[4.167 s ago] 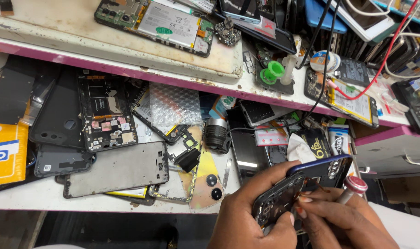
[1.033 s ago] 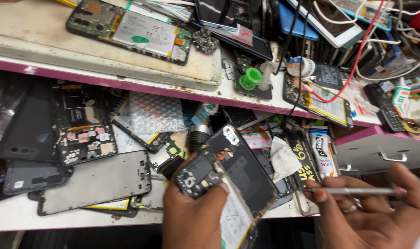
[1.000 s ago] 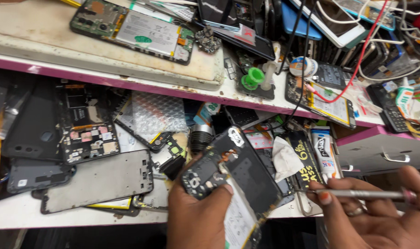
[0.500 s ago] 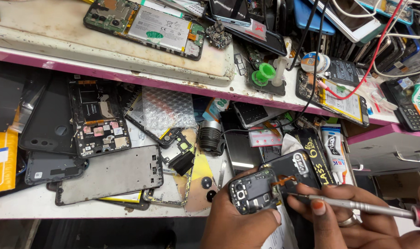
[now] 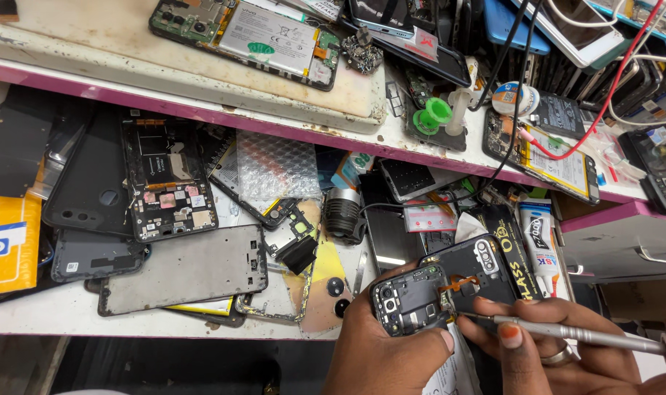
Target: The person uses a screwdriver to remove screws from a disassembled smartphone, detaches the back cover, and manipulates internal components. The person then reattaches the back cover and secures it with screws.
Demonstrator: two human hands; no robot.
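Note:
My left hand (image 5: pixel 388 347) grips an opened black phone (image 5: pixel 442 289) by its lower left, with the circuit board and camera modules facing up. My right hand (image 5: pixel 559 351) holds a thin metal screwdriver (image 5: pixel 574 336) with a red end. Its tip rests at the phone's lower middle, beside my left thumb. Both hands sit at the front edge of the white lower shelf (image 5: pixel 47 314).
Several phone back covers and frames (image 5: pixel 183 267) lie at left on the lower shelf. A bubble-wrap pouch (image 5: pixel 274 164), a small metal lens (image 5: pixel 341 212) and a glue tube (image 5: pixel 541 245) sit nearby. The pink-edged upper shelf (image 5: pixel 223 117) carries an open phone (image 5: pixel 249 33), cables and a green spool (image 5: pixel 431 113).
The phone came down from upright in my left hand to low at the shelf's front. My right hand brought the screwdriver in from the right until its tip reached the phone.

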